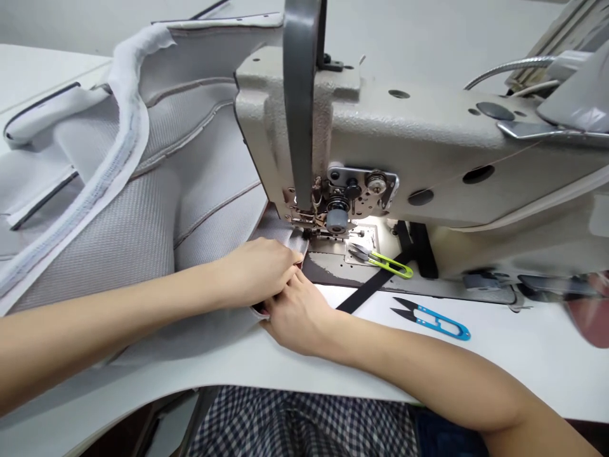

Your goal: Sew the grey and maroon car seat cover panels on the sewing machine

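Grey and padded, the mesh fabric [143, 235] spreads over the left of the white table [499, 362]. Both hands pinch its near edge just before the sewing machine [428, 146] needle, the left hand [259, 270] on top and the right hand [297, 314] gripping beneath. To the right lie green snips [385, 259] on the machine bed, a black strap [371, 285], and blue snips [435, 319] nearer.

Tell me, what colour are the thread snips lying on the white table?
Blue handles with black blades; the head view shows the thread snips clearly.
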